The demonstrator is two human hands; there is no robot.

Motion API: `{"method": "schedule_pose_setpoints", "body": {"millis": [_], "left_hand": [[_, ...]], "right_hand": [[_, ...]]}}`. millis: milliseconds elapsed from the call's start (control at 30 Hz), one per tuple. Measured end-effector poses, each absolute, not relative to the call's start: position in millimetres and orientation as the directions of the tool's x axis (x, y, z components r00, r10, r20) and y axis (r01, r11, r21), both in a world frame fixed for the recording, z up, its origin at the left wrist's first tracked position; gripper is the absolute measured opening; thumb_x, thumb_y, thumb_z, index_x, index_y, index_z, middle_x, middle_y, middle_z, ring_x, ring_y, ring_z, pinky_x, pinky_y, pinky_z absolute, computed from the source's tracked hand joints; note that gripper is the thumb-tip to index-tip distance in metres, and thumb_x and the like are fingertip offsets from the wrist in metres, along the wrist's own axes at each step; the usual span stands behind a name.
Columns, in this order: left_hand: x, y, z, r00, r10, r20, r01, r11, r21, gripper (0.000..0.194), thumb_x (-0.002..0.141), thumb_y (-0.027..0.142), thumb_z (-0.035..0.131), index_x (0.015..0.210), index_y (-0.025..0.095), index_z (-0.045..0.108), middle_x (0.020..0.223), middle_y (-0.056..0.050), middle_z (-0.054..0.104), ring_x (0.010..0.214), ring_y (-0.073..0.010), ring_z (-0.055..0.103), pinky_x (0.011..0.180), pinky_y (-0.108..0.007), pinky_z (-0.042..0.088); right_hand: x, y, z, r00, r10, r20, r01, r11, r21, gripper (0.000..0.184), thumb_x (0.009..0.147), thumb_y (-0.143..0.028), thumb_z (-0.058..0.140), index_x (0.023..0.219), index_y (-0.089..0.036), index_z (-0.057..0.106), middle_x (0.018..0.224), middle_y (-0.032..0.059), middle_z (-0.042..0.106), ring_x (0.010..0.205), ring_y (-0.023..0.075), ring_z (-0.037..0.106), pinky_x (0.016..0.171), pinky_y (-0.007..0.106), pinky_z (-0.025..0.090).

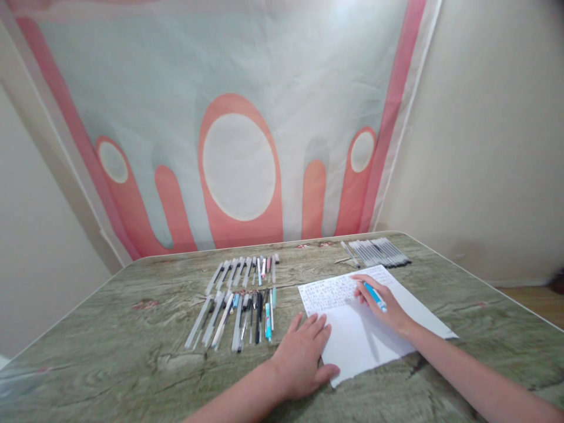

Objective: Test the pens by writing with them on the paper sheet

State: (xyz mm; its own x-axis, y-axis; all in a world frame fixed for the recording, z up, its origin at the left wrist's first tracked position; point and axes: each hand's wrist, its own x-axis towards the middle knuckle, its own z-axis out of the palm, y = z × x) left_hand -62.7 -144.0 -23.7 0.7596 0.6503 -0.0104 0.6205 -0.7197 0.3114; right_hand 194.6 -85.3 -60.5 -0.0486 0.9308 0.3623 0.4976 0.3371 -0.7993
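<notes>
A white sheet of paper [396, 341] lies at a slant on the table, its upper part covered with rows of small handwriting. My right hand [383, 302] rests over the sheet, fingers closed around a blue and white pen [375, 297]. The pen's tip is hidden behind my fingers, near the written lines. Flat across the left edge of the paper lies my left hand [306, 355], fingers spread and holding nothing. Just left of that hand is a light-blue pen [268, 322], the closest of a row of pens.
Two rows of pens and clear-bodied markers, the far row [240, 273] and the near row [220, 320], lie on the wood-patterned table [110, 352]. Several thin pen refills [381, 252] lie side by side at the back right. A printed cloth [295, 88] hangs behind the table.
</notes>
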Motion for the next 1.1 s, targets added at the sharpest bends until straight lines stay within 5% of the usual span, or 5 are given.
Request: {"method": "schedule_pose_setpoints", "body": {"millis": [167, 333, 633, 900, 1100], "left_hand": [[-63.1, -147.4, -21.7, 0.779, 0.626, -0.033, 0.602, -0.731, 0.320, 0.069, 0.078, 0.061, 0.030, 0.133, 0.019, 0.026, 0.140, -0.009, 0.023, 0.129, -0.0261, 0.016, 0.104, -0.045, 0.007], [-63.5, -149.7, -19.7, 0.799, 0.600, -0.040, 0.576, -0.745, 0.336, 0.071, 0.077, 0.062, 0.030, 0.134, 0.020, 0.024, 0.141, -0.009, 0.022, 0.129, -0.0257, 0.016, 0.105, -0.046, 0.007], [-63.9, -150.0, -19.6, 0.798, 0.601, -0.039, 0.579, -0.747, 0.327, 0.072, 0.076, 0.062, 0.031, 0.134, 0.020, 0.024, 0.140, -0.009, 0.023, 0.129, -0.0258, 0.016, 0.105, -0.046, 0.007], [-64.4, -156.5, -19.4, 0.794, 0.608, -0.026, 0.586, -0.751, 0.304, 0.071, 0.078, 0.061, 0.029, 0.133, 0.017, 0.025, 0.140, -0.010, 0.024, 0.128, -0.0263, 0.018, 0.104, -0.046, 0.008], [-65.0, -160.4, -18.4, 0.827, 0.561, -0.042, 0.548, -0.785, 0.289, 0.072, 0.078, 0.062, 0.026, 0.132, 0.014, 0.026, 0.139, -0.011, 0.025, 0.128, -0.0255, 0.018, 0.104, -0.045, 0.010]], "right_hand": [[206.8, -80.4, -58.9, -0.134, 0.806, 0.576, 0.839, 0.402, -0.366, 0.045, 0.074, -0.008, 0.038, 0.116, -0.020, 0.045, 0.105, 0.0085, 0.053, 0.086, 0.0196, 0.057, 0.071, 0.032, 0.048], [206.3, -82.9, -63.1, -0.289, 0.716, 0.636, 0.880, 0.460, -0.118, 0.040, 0.075, 0.000, 0.034, 0.105, -0.019, 0.053, 0.102, 0.0084, 0.053, 0.092, 0.0192, 0.056, 0.074, 0.029, 0.049], [205.4, -77.5, -70.1, -0.301, 0.743, 0.597, 0.833, 0.510, -0.215, 0.033, 0.079, -0.004, 0.031, 0.094, -0.018, 0.056, 0.095, 0.0079, 0.052, 0.089, 0.0183, 0.054, 0.078, 0.031, 0.046], [201.5, -74.5, -77.9, -0.266, 0.868, 0.419, 0.772, 0.452, -0.446, 0.050, 0.075, -0.007, 0.034, 0.123, -0.021, 0.040, 0.107, 0.0068, 0.048, 0.094, 0.0162, 0.053, 0.086, 0.031, 0.042], [195.5, -22.7, -67.7, -0.292, 0.895, 0.337, 0.834, 0.411, -0.369, 0.057, 0.078, -0.006, 0.030, 0.133, -0.020, 0.028, 0.114, 0.0101, 0.050, 0.103, 0.0185, 0.050, 0.089, 0.033, 0.038]]}}
